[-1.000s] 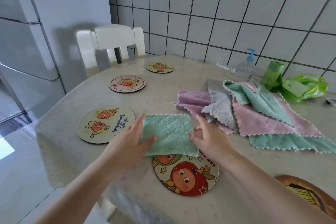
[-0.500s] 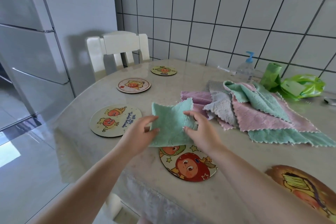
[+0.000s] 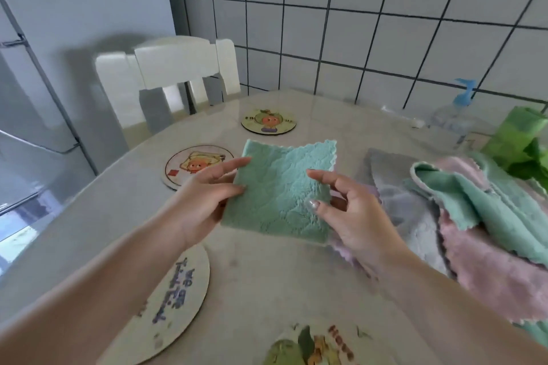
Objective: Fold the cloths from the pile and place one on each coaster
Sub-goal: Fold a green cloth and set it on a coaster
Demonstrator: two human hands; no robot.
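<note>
Folded green cloth (image 3: 281, 190): held above the bench (image 3: 267, 281), between both hands.
Left hand (image 3: 201, 201): pinching the cloth's left edge.
Right hand (image 3: 353, 216): thumb pressed on the cloth's right side.
Pile (image 3: 462, 216): right, on bench.

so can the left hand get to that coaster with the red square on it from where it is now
Probably yes: the left hand sits just in front of the red-square coaster, with nothing between them, though it is gripping the folded green cloth together with the right hand.
</note>
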